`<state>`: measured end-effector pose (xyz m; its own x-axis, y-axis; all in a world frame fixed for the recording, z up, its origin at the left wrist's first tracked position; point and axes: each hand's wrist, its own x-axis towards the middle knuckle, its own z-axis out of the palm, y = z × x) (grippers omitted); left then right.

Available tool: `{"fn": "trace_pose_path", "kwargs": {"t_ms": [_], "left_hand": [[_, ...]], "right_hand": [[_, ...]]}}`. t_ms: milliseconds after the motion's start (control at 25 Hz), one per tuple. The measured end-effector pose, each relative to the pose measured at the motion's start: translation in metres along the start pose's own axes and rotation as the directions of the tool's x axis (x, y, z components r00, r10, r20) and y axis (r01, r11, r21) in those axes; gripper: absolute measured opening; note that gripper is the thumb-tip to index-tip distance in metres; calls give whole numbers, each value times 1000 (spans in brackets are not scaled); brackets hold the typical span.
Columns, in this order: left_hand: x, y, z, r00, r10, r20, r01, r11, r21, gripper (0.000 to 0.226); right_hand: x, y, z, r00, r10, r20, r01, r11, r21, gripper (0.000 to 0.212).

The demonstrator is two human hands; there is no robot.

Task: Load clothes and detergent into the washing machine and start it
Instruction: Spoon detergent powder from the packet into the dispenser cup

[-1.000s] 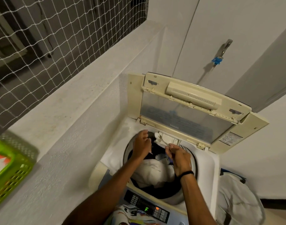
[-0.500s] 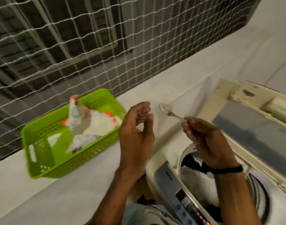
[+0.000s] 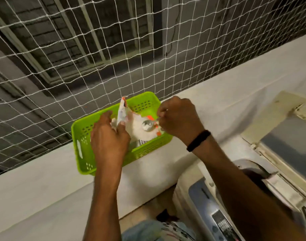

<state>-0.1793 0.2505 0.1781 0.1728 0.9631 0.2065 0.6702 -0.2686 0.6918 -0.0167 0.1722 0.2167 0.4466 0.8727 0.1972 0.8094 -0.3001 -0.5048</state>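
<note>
An open white and orange detergent packet (image 3: pixel 134 125) lies in a green plastic basket (image 3: pixel 82 136) on the white ledge. My left hand (image 3: pixel 108 138) pinches the packet's upright torn edge. My right hand (image 3: pixel 179 119) grips a metal spoon (image 3: pixel 147 125) whose bowl sits over the white powder in the packet. The top-loading washing machine (image 3: pixel 207 206) stands at the lower right with its lid (image 3: pixel 287 136) raised; its drum is mostly hidden by my right arm.
A white net (image 3: pixel 114 49) closes off the opening behind the ledge (image 3: pixel 35 185), with a barred window beyond. The machine's control panel (image 3: pixel 221 225) shows at the bottom right. A black band circles my right wrist.
The view swung left from the machine's drum to the basket. Both hands moved from above the machine to the packet; the left now pinches it and the spoon reached the powder.
</note>
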Motion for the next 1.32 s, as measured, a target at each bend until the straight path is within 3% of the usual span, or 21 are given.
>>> {"fn": "trace_pose_path", "kwargs": {"t_ms": [80,160,320,440,760,840,960,1320], "left_hand": [[-1,-2,3,998,-35,52,33,999,38,30],[-4,-1,2,995,-67,79,62,996,69,20],[-5,1,-3,995,-66,79,65,998,14,21],[-6,-1,-3,996,-54,67,53,998,15,22],[-6,-5,-3,997,-43,60,47,996,-70,22],[-6,-5,-3,997,-53,58,58,995,-87,23],[-6,-6,-3,996,-60,60,66,993,-95,23],[-5,-3,-3,997,-62,51,66,995,-71,23]], "right_hand": [[7,-13,9,991,85,102,-71,989,-132,41],[13,-20,18,974,149,170,-132,986,-105,49],[24,-13,36,916,267,300,-299,952,65,27],[31,-5,41,905,280,319,-358,907,223,29],[23,2,30,843,397,362,-524,757,390,23],[16,3,21,841,396,370,-538,693,481,20],[5,0,7,837,371,401,-545,516,661,15],[-5,9,-4,860,327,391,-500,391,773,19]]}}
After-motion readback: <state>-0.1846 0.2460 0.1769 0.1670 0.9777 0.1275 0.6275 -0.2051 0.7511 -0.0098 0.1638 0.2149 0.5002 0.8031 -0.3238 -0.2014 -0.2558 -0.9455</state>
